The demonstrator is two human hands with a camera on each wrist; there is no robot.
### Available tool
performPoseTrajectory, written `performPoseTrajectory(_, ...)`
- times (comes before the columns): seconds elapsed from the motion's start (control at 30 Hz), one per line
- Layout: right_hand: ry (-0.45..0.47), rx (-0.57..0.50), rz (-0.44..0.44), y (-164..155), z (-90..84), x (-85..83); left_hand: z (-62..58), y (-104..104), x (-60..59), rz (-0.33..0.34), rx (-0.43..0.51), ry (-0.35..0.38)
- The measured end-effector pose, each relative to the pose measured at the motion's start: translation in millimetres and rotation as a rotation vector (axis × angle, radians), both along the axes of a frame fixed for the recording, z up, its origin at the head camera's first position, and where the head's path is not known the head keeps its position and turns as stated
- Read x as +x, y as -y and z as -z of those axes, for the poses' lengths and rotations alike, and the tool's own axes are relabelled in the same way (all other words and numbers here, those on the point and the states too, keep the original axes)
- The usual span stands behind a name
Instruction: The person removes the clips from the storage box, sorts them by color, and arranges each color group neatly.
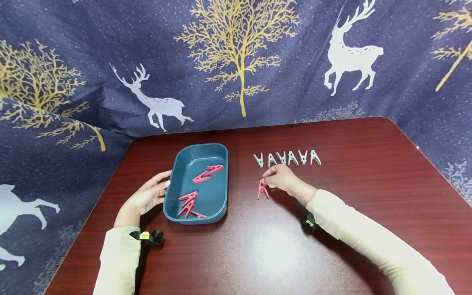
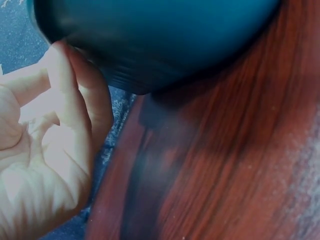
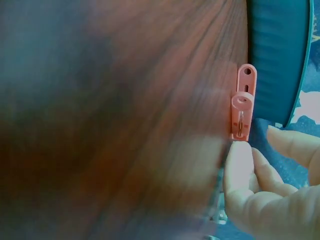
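A teal tray (image 1: 219, 164) sits left of centre on the dark red table and holds several pink clothespins (image 1: 206, 173). My left hand (image 1: 149, 196) rests with relaxed fingers (image 2: 75, 90) against the tray's left wall (image 2: 150, 40). Right of the tray lies one pink clothespin (image 1: 263, 190). My right hand (image 1: 279, 178) holds it by its top end with its fingertips (image 3: 238, 161), seen close up on the pink clothespin (image 3: 243, 102) in the right wrist view. Just beyond that hand lies a row of several white clothespins (image 1: 287, 157).
The table (image 1: 368, 184) has rounded corners. A blue cloth printed with deer and gold trees (image 1: 239, 61) hangs behind it and at both sides. The tray's rim (image 3: 277, 55) is close to the left of the held clothespin.
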State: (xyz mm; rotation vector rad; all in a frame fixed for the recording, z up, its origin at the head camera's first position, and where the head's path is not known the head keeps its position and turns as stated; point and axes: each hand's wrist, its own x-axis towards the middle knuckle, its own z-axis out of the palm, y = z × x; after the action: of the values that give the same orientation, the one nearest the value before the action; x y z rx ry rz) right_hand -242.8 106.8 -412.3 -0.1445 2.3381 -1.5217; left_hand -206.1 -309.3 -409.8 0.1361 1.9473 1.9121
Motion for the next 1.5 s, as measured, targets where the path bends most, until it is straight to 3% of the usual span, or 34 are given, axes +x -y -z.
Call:
performPoseTrajectory(0.27, -0.096, 0.033, 0.001, 8, -9.9, 1.9, -0.8, -2, 0.1, -0.004, -0.007, 0.003)
performPoseTrajectory(0.53, -0.323, 0.202, -0.031, 21, -22.8, 4.8, -1.3, 1, -1.6, 0.017, -0.011, -0.015)
performPoseTrajectory(0.8, -0.442, 0.211, -0.052, 38, -41.3, 8.0, -1.9, 1, -4.7, 0.006, -0.017, -0.011)
performPoseTrajectory(1.0, -0.478, 0.172, -0.087, 55, -52.3, 11.1, -2.9, 0, -4.3, -0.006, -0.017, -0.002)
performPoseTrajectory(1.5, -0.497, 0.154, -0.298, 97, -74.9, 26.0, -0.8, 1, -2.2, -0.012, -0.014, 0.010)
